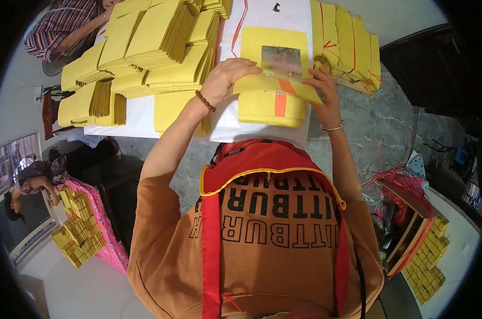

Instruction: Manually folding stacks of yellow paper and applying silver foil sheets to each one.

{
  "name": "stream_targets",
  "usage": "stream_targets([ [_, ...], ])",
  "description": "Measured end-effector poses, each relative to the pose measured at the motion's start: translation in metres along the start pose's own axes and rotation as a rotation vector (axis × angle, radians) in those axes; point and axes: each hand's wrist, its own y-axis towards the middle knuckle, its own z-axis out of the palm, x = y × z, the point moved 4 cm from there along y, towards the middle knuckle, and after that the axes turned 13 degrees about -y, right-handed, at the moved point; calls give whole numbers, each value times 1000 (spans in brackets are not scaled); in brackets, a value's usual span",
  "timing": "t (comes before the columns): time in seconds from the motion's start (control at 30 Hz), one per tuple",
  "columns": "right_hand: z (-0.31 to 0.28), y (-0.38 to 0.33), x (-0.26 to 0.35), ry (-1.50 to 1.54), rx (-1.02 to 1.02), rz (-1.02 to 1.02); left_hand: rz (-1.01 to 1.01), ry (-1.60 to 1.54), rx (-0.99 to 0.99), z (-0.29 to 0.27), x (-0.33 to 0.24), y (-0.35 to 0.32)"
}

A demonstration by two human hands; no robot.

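Note:
A yellow paper sheet (249, 84) is raised and bent over the white-covered table in front of me. My left hand (229, 78), with a beaded bracelet on its wrist, grips the sheet's left edge. My right hand (324, 91) holds the right edge, fingers curled round it. Behind the fold lies more yellow paper with a shiny silvery rectangle (281, 59) on it. Nearer to me, a yellow stack (254, 111) shows an orange-red strip (280, 105) down its middle. How many sheets are between my fingers is too fine to tell.
Large piles of folded yellow paper (156, 37) crowd the table's left side. Bundles tied with red string (352, 42) line its right edge. A person in a striped sleeve (65, 26) is at the far left. Red strings (395, 196) hang over a wooden rack at right.

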Motion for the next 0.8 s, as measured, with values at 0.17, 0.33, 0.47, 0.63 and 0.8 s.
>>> stream_targets([
  [0.17, -12, -18, 26, -173, 186, -209, 72, 21, 1, 5, -23, -29],
  [0.33, -9, -39, 35, -57, 323, -125, -63, -133, 27, 19, -28, -48],
  [0.47, -1, -37, 19, 19, 350, 145, -424, -175, -107, 19, -18, -38],
  [0.63, 21, -29, 9, 389, 160, 485, -642, -423, -338, 34, 23, -29],
  [0.8, 17, -20, 7, 266, 160, 540, -755, -467, -296, 39, 41, -24],
])
